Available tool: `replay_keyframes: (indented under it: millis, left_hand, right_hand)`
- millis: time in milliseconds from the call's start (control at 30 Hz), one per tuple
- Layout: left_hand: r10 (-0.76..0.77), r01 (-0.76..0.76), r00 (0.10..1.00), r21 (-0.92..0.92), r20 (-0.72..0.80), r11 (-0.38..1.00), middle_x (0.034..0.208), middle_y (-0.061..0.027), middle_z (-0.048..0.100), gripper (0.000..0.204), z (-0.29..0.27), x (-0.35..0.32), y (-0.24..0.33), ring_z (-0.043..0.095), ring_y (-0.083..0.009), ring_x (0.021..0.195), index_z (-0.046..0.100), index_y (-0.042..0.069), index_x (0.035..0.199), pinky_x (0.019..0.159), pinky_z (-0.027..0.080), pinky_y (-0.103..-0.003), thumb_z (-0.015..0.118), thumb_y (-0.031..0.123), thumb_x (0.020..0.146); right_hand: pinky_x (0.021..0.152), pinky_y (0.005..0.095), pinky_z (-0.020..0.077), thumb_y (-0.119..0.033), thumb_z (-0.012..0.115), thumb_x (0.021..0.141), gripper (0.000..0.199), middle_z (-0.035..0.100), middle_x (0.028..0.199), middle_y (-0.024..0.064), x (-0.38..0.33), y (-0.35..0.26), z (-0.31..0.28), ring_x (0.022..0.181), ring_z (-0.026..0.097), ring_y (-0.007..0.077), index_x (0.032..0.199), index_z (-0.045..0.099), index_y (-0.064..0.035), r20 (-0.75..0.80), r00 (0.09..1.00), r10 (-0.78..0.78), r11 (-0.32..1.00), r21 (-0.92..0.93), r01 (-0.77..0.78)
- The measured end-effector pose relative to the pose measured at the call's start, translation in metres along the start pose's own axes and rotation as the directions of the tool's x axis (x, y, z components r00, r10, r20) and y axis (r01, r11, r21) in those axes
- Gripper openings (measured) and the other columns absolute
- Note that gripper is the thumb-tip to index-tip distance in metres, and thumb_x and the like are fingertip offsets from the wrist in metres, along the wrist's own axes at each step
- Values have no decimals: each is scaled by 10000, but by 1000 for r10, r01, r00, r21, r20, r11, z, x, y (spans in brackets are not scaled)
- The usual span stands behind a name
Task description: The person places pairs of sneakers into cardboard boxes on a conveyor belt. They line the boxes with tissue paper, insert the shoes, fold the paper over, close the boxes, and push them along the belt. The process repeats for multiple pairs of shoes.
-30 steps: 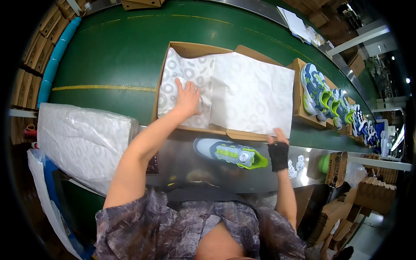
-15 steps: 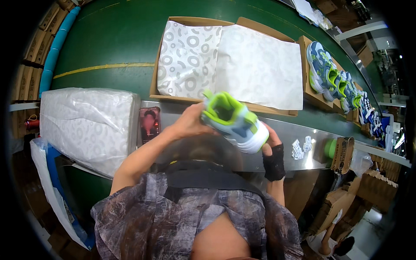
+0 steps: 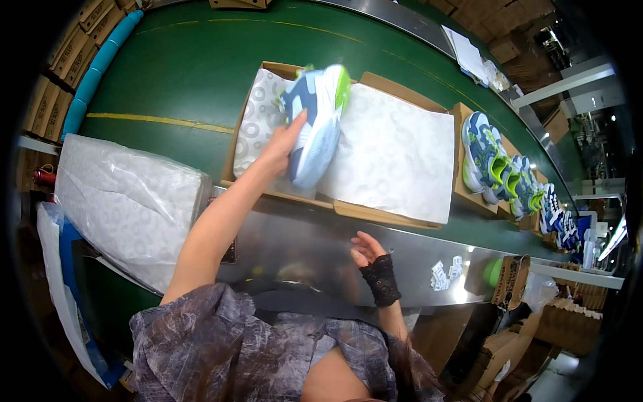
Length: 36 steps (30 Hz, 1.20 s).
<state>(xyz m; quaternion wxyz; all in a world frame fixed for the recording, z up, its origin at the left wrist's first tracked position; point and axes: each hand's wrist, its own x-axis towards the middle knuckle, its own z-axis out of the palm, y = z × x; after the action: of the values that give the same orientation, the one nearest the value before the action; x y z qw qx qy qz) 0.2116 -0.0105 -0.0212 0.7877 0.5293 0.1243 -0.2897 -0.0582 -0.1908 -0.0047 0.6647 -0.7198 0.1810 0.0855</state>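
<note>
The box lay open, lined with paper; toward its nine o'clock, we clasped a shoe in our left hand, not yet set down; toward six, our right hand hung half-curled, empty.

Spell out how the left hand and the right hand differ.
The left hand grips a blue-and-lime sneaker; the right hand is empty and loosely open. The left hand is over the paper-lined shoe box; the right hand is above the metal worktop. The left hand is bare, while the right hand wears a black lace fingerless glove. Both have uncovered fingers.
</note>
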Motion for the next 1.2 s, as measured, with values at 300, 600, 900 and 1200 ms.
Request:
replay_keyframes:
  millis: [300, 600, 900, 1200]
  left_hand:
    - [-262, 197, 954, 353, 146, 915, 1051, -203, 534, 598, 8, 13, -49, 564, -281, 914, 418, -93, 1160, 718, 494, -367, 531, 399, 841]
    - [376, -266, 851, 317, -366, 910, 840, -32, 539, 451, -83, -48, 4, 503, -123, 796, 582, 26, 1003, 708, 409, -274, 378, 416, 901]
    - [-79, 114, 990, 348, -113, 931, 1100, -124, 552, 607, -99, -30, 24, 530, -219, 1005, 477, 7, 1163, 811, 438, -329, 582, 439, 750]
    - [-29, 82, 982, -279, 188, 957, 1089, -122, 543, 578, -75, -86, 54, 540, -211, 963, 480, 58, 1169, 797, 449, -349, 482, 483, 778]
  right_hand:
    - [775, 366, 438, -144, 602, 784, 314, 522, 1007, 112, 71, 35, -13, 884, 525, 227, 1027, 472, 6, -399, 905, 150, 851, 518, 88]
    - [788, 452, 363, 35, 488, 685, 478, 481, 1142, 166, 112, -28, 62, 1000, 470, 318, 1141, 482, -107, -39, 689, -724, 360, -874, 328]
    - [887, 602, 236, 0, 493, 668, 603, 372, 1292, 195, 101, -47, 71, 1191, 338, 390, 1227, 460, -223, 195, 836, -513, 36, -968, 248]
    - [948, 404, 318, 8, 573, 632, 624, 399, 1246, 189, 77, -158, 27, 1142, 409, 321, 1233, 417, -51, 9, 492, -871, 240, -865, 441]
